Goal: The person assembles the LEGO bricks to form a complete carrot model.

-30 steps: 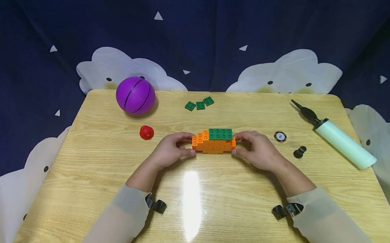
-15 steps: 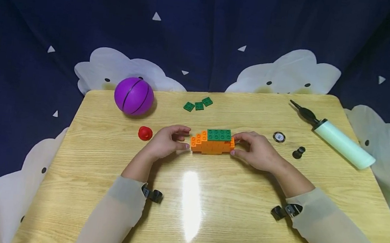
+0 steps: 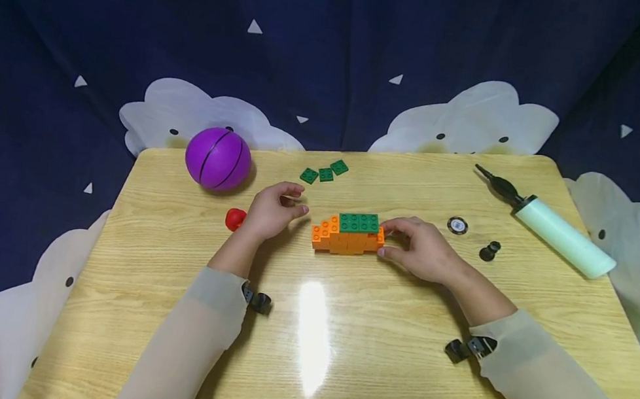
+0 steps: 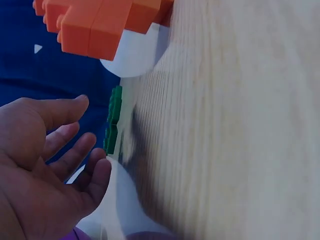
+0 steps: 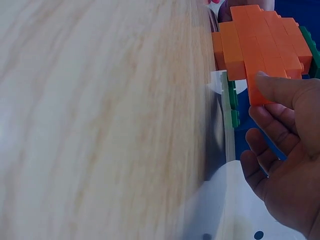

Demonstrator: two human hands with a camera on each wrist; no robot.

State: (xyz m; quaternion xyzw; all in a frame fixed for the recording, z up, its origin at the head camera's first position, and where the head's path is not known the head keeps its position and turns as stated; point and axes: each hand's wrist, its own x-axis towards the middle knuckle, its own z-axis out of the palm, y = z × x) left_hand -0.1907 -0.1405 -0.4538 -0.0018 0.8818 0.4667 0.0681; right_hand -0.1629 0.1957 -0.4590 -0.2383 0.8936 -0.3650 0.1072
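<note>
An orange brick build (image 3: 345, 236) topped with green plates stands on the wooden table (image 3: 337, 359) at its middle. My right hand (image 3: 388, 237) pinches its right end between thumb and fingers. The right wrist view shows the thumb of that right hand (image 5: 257, 107) on the orange bricks (image 5: 260, 45). My left hand (image 3: 295, 200) hovers just left of the build, apart from it, fingers relaxed and holding nothing. In the left wrist view the left hand (image 4: 87, 135) is open, with the orange bricks (image 4: 100, 20) above it and green plates (image 4: 114, 120) beyond.
Three loose green plates (image 3: 325, 172) lie behind the build. A purple ball (image 3: 218, 158) and a small red piece (image 3: 233, 218) are to the left. A round disc (image 3: 457, 225), a black valve piece (image 3: 490, 250) and a pale green pump (image 3: 553, 229) lie right.
My left hand has let go of the build's left end and drawn back up and to the left. The right hand still holds the right end.
</note>
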